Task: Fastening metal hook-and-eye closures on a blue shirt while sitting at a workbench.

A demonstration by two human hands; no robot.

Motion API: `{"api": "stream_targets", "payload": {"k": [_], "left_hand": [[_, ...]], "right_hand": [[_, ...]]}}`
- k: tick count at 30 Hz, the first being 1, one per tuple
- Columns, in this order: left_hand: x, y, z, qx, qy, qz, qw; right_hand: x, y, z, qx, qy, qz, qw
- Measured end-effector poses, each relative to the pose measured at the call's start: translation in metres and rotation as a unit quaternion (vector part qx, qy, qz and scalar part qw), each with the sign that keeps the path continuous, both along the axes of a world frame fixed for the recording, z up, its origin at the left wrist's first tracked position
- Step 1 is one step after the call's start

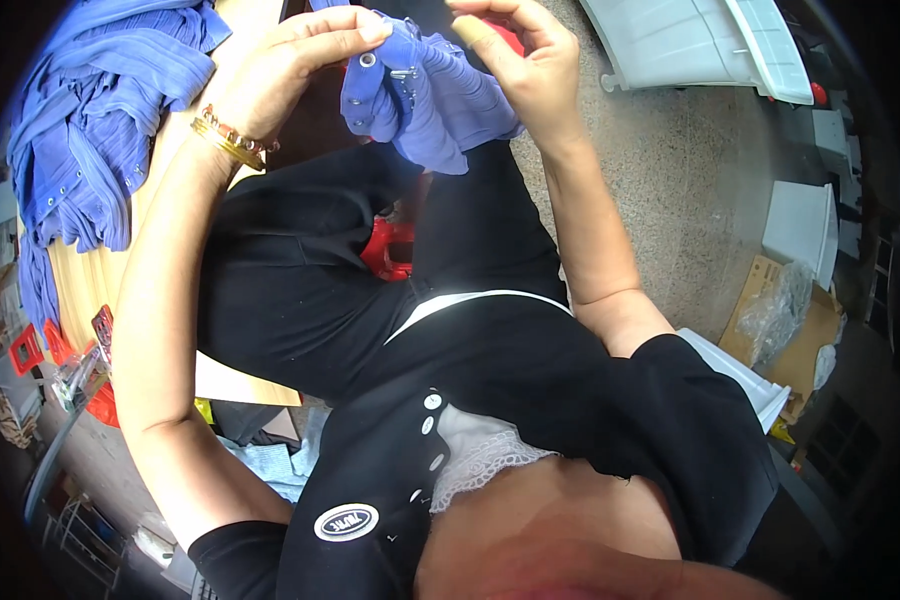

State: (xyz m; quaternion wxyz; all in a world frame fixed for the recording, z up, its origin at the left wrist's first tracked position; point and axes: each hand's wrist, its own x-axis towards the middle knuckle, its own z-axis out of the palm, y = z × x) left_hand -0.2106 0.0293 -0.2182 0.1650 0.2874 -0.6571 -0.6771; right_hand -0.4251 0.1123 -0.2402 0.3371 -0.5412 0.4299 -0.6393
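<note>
My left hand [295, 60] pinches the edge of a blue-violet garment [435, 95] between thumb and fingers, near the top of the view. Round metal eyelets or snaps show along the edge of the cloth, which hangs gathered over my lap. On the garment's right side, my right hand [535, 70] is raised with its fingers curled round a small red thing [505, 37]. Most of that red thing is hidden by the fingers, so its kind cannot be made out. Whether the right fingertips touch the cloth is unclear.
A heap of similar blue-violet garments [110, 110] lies on the wooden table [80, 285] at my left. White plastic bins [670, 45] stand at the upper right. A cardboard box [755, 300] with clear plastic wrap sits at the right. Red stool parts [388, 248] show between my legs.
</note>
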Motion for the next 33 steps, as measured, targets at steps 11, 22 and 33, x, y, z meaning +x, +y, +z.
{"api": "stream_targets", "payload": {"k": [11,22,33], "left_hand": [[0.000,-0.001,0.004,0.130,0.114,-0.013,0.985],[0.001,0.000,-0.002,0.235,0.232,0.037,0.943],[0.004,-0.004,-0.004,0.184,0.164,0.020,0.969]], "right_hand": [[0.005,-0.008,-0.020,-0.185,0.182,0.020,0.965],[0.020,0.003,-0.010,-0.235,0.201,-0.084,0.947],[0.014,-0.002,-0.013,-0.149,0.204,-0.048,0.966]]}}
